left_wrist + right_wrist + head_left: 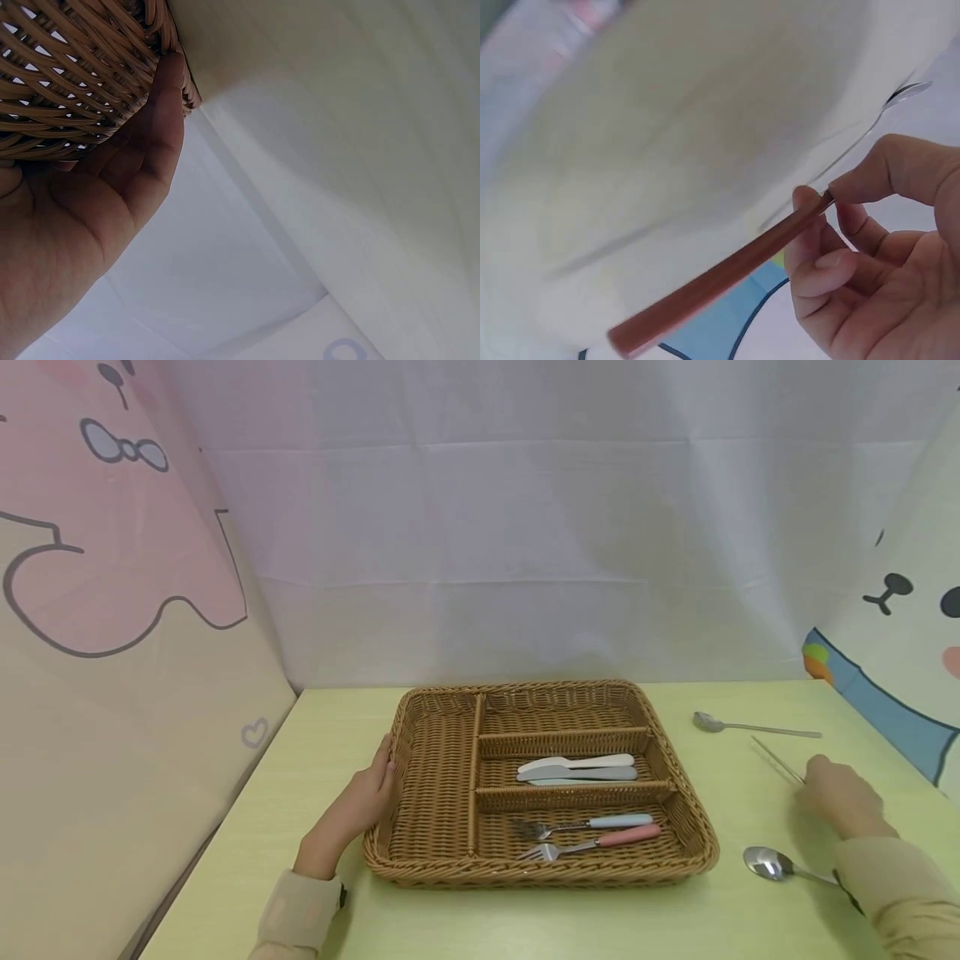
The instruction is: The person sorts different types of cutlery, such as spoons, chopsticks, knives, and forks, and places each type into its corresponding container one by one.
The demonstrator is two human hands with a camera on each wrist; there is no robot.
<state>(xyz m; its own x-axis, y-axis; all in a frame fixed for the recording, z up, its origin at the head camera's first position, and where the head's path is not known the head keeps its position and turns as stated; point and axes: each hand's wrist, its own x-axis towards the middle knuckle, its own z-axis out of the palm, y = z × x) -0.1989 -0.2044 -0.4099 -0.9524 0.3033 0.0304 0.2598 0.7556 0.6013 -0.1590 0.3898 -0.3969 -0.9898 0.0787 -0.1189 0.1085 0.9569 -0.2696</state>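
Note:
A brown wicker basket (pixel 431 870) stands on the table, split into compartments. My left hand (pixel 369 800) rests against its left outer wall, fingers fairly straight along the wicker (pixel 67 82). Knives (pixel 577 768) with pale handles lie in the middle right compartment. In front of them, two forks (pixel 611 837) have light blue and pink handles. Right of the basket, my right hand (pixel 843 795) pinches a slim piece of cutlery (pixel 720 274) by its reddish-brown handle between thumb and fingers. Its kind cannot be told.
A long-handled spoon (pixel 761 727) lies at the back right of the table. Nearer, a larger spoon (pixel 772 863) lies partly beneath my right sleeve (pixel 885 877). A white curtain (pixel 487 552) hangs behind the table, with printed cloths at both sides.

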